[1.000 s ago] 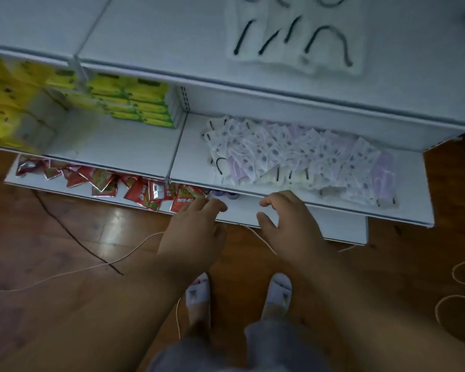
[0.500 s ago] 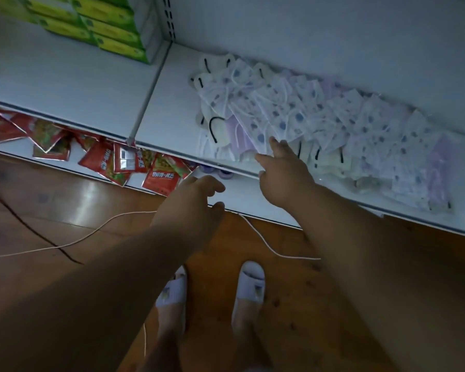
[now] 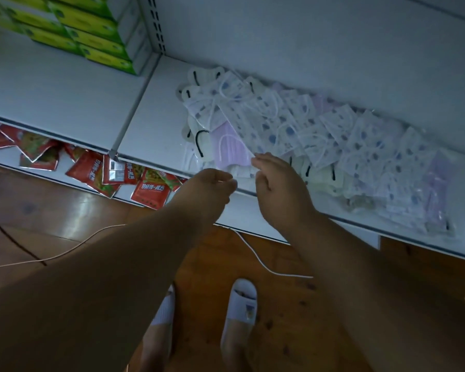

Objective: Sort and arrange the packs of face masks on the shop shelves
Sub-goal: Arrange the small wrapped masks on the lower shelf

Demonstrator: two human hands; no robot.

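Mask packs (image 3: 320, 138): loose heap on the shelf (image 3: 151, 130), ahead and rightward of both hands.
Right hand (image 3: 277, 181): has advanced to the heap's near edge, fingertips at a purple pack (image 3: 230, 145); grip unclear.
Left hand (image 3: 207, 189): alongside, fingers loosely curled, holding nothing.
Status: reach completed; sorting can begin.

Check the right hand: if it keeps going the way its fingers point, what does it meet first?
Probably the purple mask pack: the right hand has its fingertips at that pack's near edge, pointing into the mask pile. Actual contact is unclear in this dim view.
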